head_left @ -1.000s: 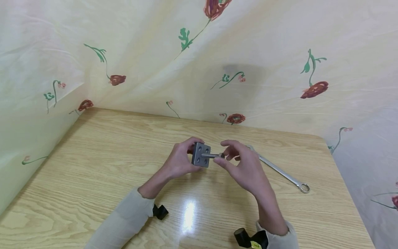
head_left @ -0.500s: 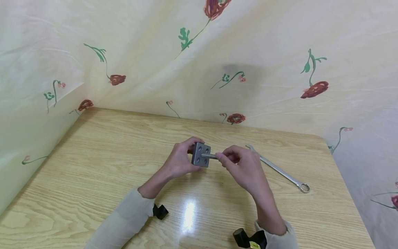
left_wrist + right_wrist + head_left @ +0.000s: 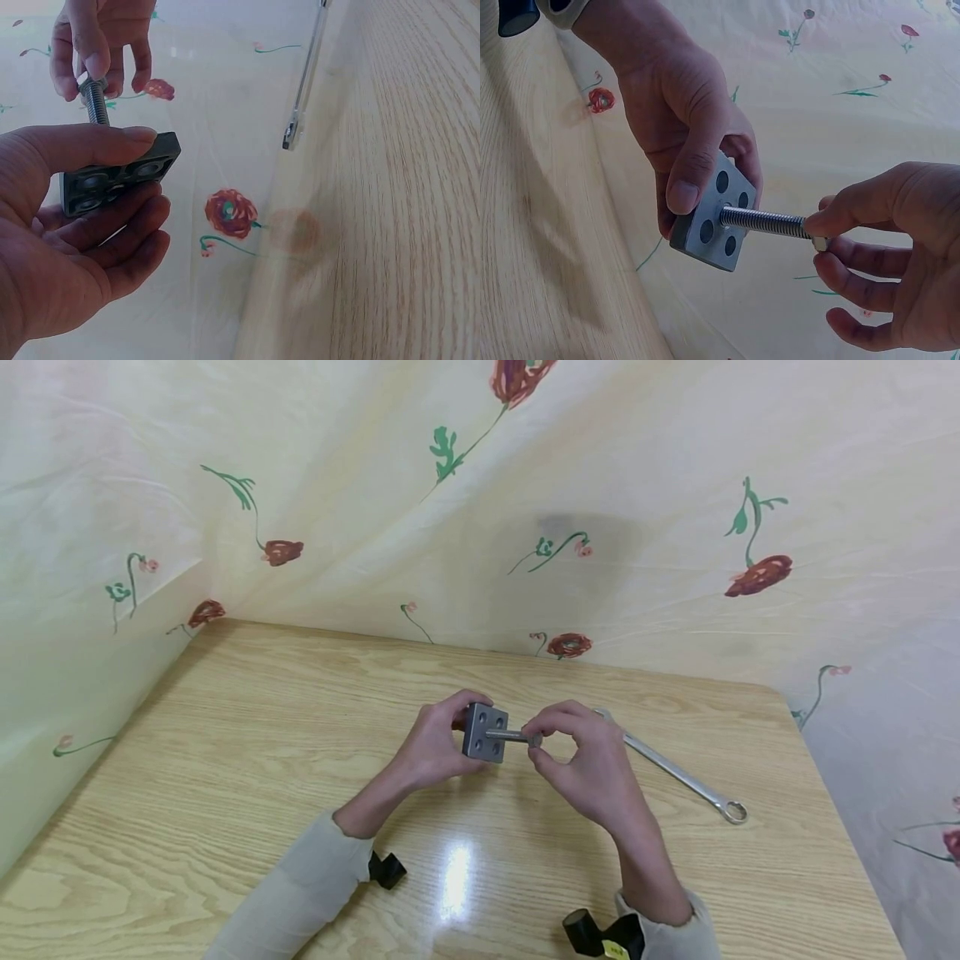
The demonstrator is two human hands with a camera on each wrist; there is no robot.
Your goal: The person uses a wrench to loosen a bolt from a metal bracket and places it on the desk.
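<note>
My left hand (image 3: 435,743) grips a dark grey square metal block (image 3: 480,745) by its edges, raised over the table. Round holes sit near the block's corners, plain in the right wrist view. From the block's middle a threaded bolt (image 3: 769,221) sticks out toward the right, much of its thread exposed. My right hand (image 3: 588,760) pinches the hex head (image 3: 820,244) of the bolt between thumb and fingers, the other fingers spread apart. In the left wrist view my left thumb (image 3: 112,146) lies across the block, with the fingers beneath it.
A long combination wrench (image 3: 675,768) lies on the wooden table (image 3: 262,735), right of my right hand. A flowered cloth (image 3: 375,527) hangs behind the table and along its left side. Black wrist cameras sit at both sleeves.
My right fingers closed round the bolt's head, then shifted their hold on it, thumb now lower and fingers on top. The left hand and block stay in place.
</note>
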